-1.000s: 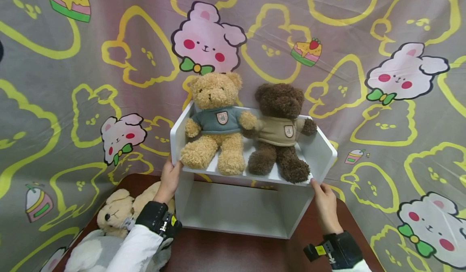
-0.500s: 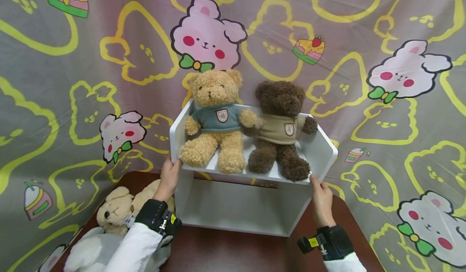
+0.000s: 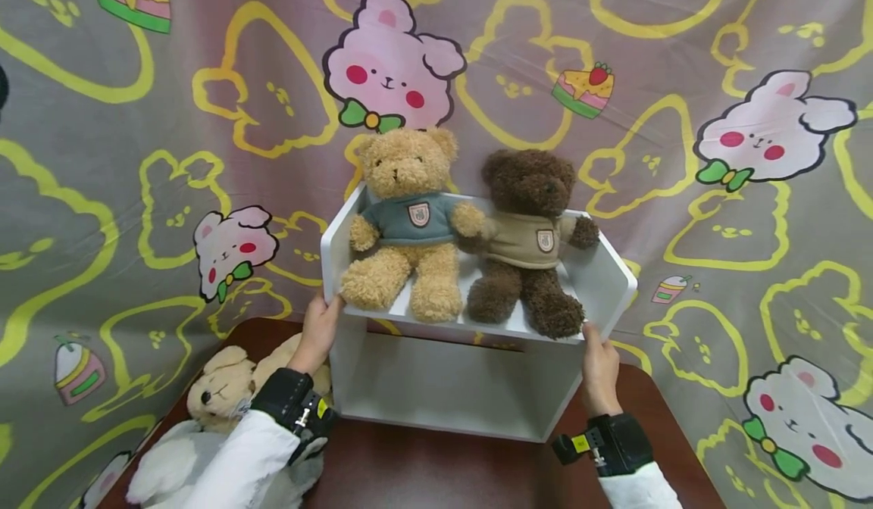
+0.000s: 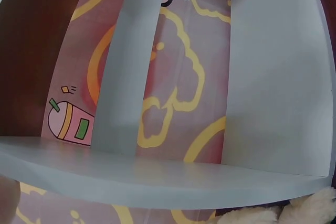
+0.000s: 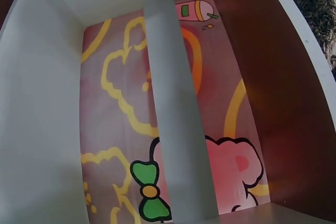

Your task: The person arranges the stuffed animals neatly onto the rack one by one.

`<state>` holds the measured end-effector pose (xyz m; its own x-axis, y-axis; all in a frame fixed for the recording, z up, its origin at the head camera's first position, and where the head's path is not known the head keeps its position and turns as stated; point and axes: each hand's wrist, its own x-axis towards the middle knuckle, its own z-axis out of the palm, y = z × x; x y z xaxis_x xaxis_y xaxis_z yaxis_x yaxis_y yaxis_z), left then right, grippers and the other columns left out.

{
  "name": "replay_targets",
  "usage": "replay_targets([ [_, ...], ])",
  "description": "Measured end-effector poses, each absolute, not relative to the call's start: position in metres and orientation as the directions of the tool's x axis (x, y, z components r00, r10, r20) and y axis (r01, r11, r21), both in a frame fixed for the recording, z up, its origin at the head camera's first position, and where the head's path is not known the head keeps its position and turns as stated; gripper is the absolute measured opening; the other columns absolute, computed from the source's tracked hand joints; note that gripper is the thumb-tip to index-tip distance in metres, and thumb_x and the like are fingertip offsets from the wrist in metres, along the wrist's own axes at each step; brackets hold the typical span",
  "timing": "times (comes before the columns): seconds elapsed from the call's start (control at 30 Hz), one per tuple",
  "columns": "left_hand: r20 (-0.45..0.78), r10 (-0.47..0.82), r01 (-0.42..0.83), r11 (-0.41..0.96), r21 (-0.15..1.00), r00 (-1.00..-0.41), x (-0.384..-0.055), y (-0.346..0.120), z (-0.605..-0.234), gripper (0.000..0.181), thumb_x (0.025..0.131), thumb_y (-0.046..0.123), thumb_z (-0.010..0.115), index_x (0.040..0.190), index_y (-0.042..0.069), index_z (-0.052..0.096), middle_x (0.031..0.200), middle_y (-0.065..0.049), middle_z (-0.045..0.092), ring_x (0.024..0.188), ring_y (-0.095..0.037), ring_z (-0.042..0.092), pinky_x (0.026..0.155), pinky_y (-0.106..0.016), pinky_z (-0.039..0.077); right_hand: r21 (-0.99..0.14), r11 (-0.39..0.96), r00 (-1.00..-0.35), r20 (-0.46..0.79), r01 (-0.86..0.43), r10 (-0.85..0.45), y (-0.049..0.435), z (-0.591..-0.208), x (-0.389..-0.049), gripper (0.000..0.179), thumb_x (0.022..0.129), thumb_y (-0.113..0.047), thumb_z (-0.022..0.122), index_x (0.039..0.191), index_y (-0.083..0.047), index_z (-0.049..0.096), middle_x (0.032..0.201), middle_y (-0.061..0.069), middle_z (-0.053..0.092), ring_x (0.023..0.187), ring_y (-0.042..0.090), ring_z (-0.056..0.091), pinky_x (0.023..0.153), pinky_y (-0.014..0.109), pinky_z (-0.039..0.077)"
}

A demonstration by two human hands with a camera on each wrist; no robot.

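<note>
A white two-tier shelf (image 3: 436,380) stands on the dark red-brown table. On its upper tier sit two teddy bears side by side: a tan teddy bear (image 3: 412,225) in a blue-grey sweater and a dark brown teddy bear (image 3: 528,240) in a khaki sweater. At the shelf's left side my left hand (image 3: 320,331) grips the upper board's edge, its thumb in front. My right hand (image 3: 600,369) holds the opposite front corner below the brown bear's foot. Some fingers of both hands are hidden by the panels. Both wrist views look into the lower compartment, with its rear crossbar (image 4: 131,66).
Plush toys, among them a cream plush dog (image 3: 218,391) and a grey-and-white plush (image 3: 177,460), lie at the table's left, beside and under my left forearm. A patterned cloth (image 3: 648,62) hangs close behind. The table's surface (image 3: 436,471) shows in front of the shelf.
The head view has shifted slightly. My right wrist has turned and come a little inward and up. Both hands keep their places on the shelf, and the bears sit as before.
</note>
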<state>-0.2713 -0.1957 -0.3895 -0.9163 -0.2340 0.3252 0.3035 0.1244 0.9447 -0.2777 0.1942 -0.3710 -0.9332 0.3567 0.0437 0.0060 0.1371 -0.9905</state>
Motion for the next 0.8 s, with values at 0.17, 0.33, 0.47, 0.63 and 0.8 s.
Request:
replay_targets([
  [0.17,0.298,-0.243,0.265,0.161,0.951,-0.923,-0.268,-0.199,-0.389,0.038,0.098,0.015,0.035,0.130,-0.005,0.037,0.127,-0.022,0.045,0.115,-0.029,0.042,0.098,-0.045,0.032,-0.989,0.148,-0.935,0.055,-0.003,0.350,0.192,-0.370,-0.279,0.066,0.095,-0.042,0.033,0.133,0.012,0.031,0.139,0.029,0.029,0.125,0.039,0.028,0.105,0.053,0.018],
  [0.33,0.272,-0.205,0.213,0.270,0.939,-0.940,-0.264,-0.207,-0.384,0.041,0.097,0.019,0.035,0.130,-0.006,0.037,0.125,-0.025,0.046,0.111,-0.031,0.044,0.093,-0.046,0.035,-0.992,0.124,-0.945,0.043,-0.003,0.324,0.191,-0.370,-0.278,0.067,0.095,-0.042,0.033,0.136,0.010,0.028,0.143,0.027,0.024,0.129,0.039,0.023,0.106,0.052,0.014],
  [0.47,0.269,-0.171,0.186,0.390,0.902,-0.948,-0.261,-0.212,-0.378,0.042,0.097,0.020,0.035,0.128,-0.007,0.040,0.120,-0.028,0.049,0.105,-0.035,0.048,0.086,-0.046,0.038,-0.994,0.107,-0.948,0.038,-0.004,0.317,0.191,-0.371,-0.278,0.067,0.095,-0.042,0.034,0.139,0.008,0.026,0.145,0.025,0.022,0.132,0.038,0.020,0.107,0.052,0.012],
  [0.63,0.250,-0.079,0.191,0.441,0.877,-0.965,-0.259,-0.214,-0.371,0.048,0.099,0.026,0.033,0.132,-0.008,0.035,0.123,-0.029,0.046,0.110,-0.039,0.046,0.090,-0.049,0.038,-0.995,0.103,-0.944,0.040,-0.006,0.328,0.193,-0.371,-0.277,0.067,0.095,-0.042,0.034,0.140,0.007,0.024,0.145,0.025,0.021,0.132,0.038,0.020,0.107,0.052,0.012],
  [0.8,0.200,0.014,0.179,0.512,0.840,-0.980,-0.260,-0.219,-0.369,0.061,0.098,0.038,0.030,0.137,-0.010,0.025,0.131,-0.031,0.039,0.118,-0.043,0.040,0.095,-0.052,0.035,-0.995,0.096,-0.951,0.022,0.008,0.309,0.195,-0.370,-0.277,0.068,0.095,-0.044,0.033,0.141,0.005,0.021,0.147,0.023,0.019,0.133,0.038,0.018,0.107,0.053,0.011],
])
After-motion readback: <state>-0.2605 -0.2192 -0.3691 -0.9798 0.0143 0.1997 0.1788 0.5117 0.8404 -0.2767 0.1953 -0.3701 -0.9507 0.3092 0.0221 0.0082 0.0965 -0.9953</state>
